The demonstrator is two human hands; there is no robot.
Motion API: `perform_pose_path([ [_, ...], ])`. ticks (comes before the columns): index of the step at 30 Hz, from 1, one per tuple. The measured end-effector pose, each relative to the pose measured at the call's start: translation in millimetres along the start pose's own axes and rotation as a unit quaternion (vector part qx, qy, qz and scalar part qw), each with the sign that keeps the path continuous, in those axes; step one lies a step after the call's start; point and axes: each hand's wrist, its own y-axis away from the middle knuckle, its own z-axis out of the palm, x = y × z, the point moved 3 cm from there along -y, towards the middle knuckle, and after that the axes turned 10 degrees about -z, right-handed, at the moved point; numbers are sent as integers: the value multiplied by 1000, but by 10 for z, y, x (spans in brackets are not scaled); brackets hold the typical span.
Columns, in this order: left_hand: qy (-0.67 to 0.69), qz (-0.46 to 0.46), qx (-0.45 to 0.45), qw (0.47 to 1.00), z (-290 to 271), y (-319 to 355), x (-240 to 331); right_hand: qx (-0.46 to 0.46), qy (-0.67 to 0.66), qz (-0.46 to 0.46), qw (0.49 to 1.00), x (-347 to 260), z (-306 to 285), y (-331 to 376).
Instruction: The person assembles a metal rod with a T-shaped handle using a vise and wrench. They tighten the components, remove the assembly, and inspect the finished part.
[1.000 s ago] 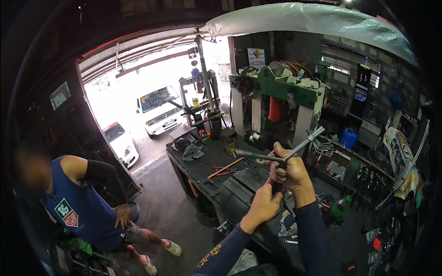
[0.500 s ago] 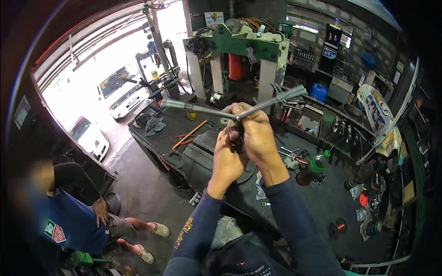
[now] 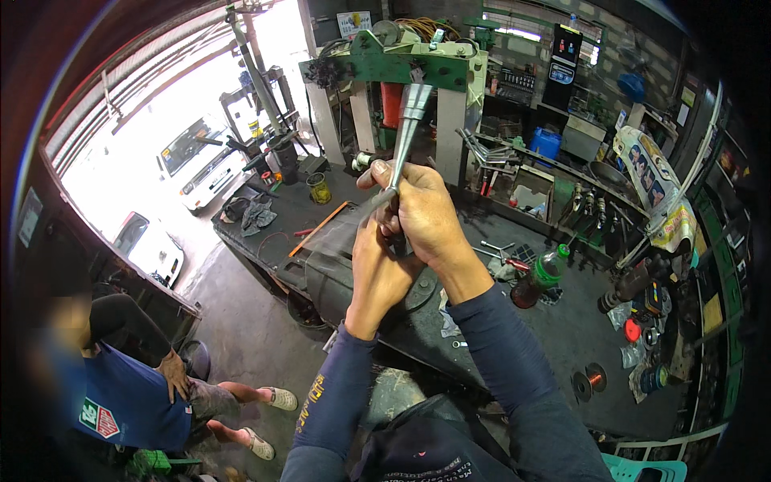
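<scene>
Workshop, open bay door w/ white truck point(image 3: 193, 161) outside; dark workbench point(image 3: 562, 337) runs across mid-frame. Right hand point(image 3: 422, 213): fist closed round metal T-handle wrench point(image 3: 405, 132), shaft pointing up, held above bench centre. Left hand point(image 3: 377, 269): just below right, touching it, fingers wrapped on wrench's lower end. Green-cap bottle point(image 3: 540, 277) on bench, right of hands. Green hydraulic press point(image 3: 385, 68) behind. Seated person point(image 3: 128, 386) at lower left.

A bottle point(image 3: 541, 275) stands on the workbench point(image 3: 578, 337) right of the hands point(image 3: 405, 233), a press point(image 3: 401, 88) seemingly behind.
</scene>
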Motion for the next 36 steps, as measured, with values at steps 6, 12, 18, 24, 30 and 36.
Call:
perform_pose_path([
  [6,-8,-69,3,998,-146,99,-4,9,13,24,1000,-47,24,29],
  [12,-26,43,41,998,-201,109,38,-40,39,-36,998,9,57,74],
  [18,16,-72,-70,995,-244,16,142,-19,19,-68,997,-88,-45,213],
  [24,72,-65,-220,971,-308,-16,-29,-65,146,-110,981,-215,-165,326],
  [30,-42,-24,-58,997,-221,4,100,24,133,-105,985,-228,-92,320],
  [36,16,-12,-57,998,-216,26,183,59,238,-128,961,-251,-78,317],
])
